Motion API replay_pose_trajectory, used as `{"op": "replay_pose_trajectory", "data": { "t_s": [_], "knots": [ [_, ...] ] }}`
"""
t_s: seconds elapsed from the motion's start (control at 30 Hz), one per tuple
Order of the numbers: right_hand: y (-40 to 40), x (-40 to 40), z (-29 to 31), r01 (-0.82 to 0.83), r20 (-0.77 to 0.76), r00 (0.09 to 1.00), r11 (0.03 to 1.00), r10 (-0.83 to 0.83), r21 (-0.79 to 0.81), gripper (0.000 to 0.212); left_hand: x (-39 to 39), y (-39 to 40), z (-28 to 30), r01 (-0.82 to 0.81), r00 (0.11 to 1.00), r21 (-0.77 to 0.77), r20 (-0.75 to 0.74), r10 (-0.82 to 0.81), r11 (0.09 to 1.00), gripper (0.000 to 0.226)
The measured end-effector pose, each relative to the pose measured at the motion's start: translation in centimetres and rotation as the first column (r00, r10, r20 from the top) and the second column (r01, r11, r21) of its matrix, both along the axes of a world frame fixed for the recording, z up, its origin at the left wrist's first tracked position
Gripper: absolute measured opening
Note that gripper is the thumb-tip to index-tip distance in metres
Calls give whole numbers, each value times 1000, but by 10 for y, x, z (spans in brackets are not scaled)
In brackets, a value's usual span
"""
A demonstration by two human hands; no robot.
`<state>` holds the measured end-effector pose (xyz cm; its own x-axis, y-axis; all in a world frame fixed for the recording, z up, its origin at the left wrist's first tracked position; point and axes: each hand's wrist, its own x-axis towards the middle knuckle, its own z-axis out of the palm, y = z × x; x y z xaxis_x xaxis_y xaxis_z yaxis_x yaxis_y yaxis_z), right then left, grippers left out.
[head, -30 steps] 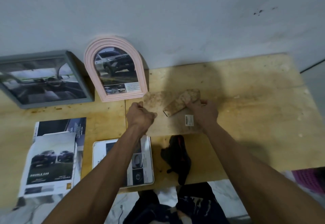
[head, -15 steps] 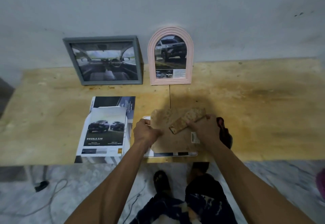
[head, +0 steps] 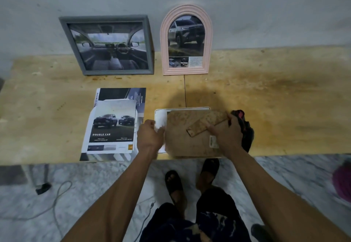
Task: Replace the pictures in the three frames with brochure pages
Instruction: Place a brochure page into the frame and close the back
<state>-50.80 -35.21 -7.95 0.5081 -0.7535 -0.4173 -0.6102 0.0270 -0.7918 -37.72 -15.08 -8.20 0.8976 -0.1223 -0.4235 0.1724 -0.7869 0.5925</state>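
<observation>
A grey square frame (head: 64, 31) and a pink arched frame (head: 208, 32) lean against the wall, both showing car pictures. A white frame (head: 160, 117) lies face down near the table's front edge. Over it sits its brown backing board (head: 182, 137) with a folding stand flap (head: 207, 123). My left hand (head: 150, 137) grips the board's left edge. My right hand (head: 226, 134) holds the board at the stand flap. Car brochure pages (head: 112, 126) lie stacked to the left.
A dark cloth-like object (head: 247, 131) lies just right of my right hand. The wooden table (head: 284, 99) ends at a front edge near my wrists. Below are a marble floor, a cable (head: 57, 198) and my feet in sandals.
The view has pulled back and shifted, bringing both leaning frames fully into sight. Both hands carried the backing board from the table's middle toward the front edge, over the white frame.
</observation>
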Motion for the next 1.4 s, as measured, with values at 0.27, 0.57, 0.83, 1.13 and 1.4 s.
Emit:
{"op": "replay_pose_trajectory", "data": {
  "t_s": [0.27, 0.57, 0.83, 1.13, 1.4],
  "knots": [
    [-12, 3, 0, 53, 68, 997, 995, -47, -86, 75, 12, 14, -17, 18, 997, 33, -73, -15, 999, 34],
    [-6, 13, -9, 13, 4, 1000, 992, -13, -129, 81, 16, 18, -23, -49, 993, -21, -113, 47, 999, 31],
    [13, 23, -12, 15, -100, 995, 996, -24, -92, 85, 16, 19, -25, -73, 992, -11, -104, 72, 997, 32],
    [22, 35, -22, -20, -199, 980, 991, -6, -130, 85, 17, 17, -25, -72, 993, -11, -91, 71, 997, 25],
    [34, 46, -22, -62, -335, 942, 992, 23, -106, 90, 16, 16, -18, -114, 987, -16, -116, 111, 993, 26]
  ]
}}
